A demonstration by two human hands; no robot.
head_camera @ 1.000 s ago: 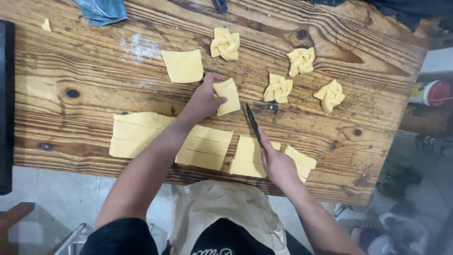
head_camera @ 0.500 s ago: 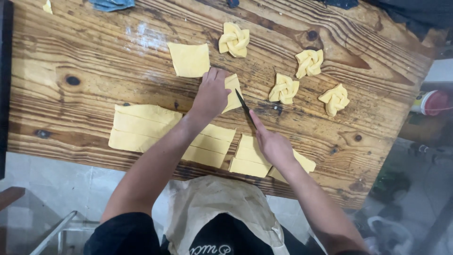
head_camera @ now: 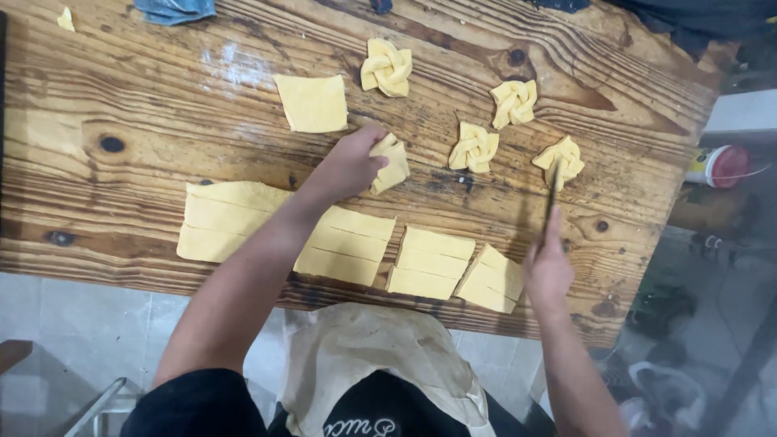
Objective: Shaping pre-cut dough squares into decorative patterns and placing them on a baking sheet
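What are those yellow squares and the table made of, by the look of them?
The yellow squares look like soft rolled dough: matte, thin, and one bends in the left hand. The table looks like varnished wood, with dark grain, knots and a slight sheen.

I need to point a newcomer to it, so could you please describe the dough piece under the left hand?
On the wooden table, above the row of flat scored dough sheets, the left hand presses on a partly folded dough square. Unlike the flat square and the finished knots nearby, it is only half folded.
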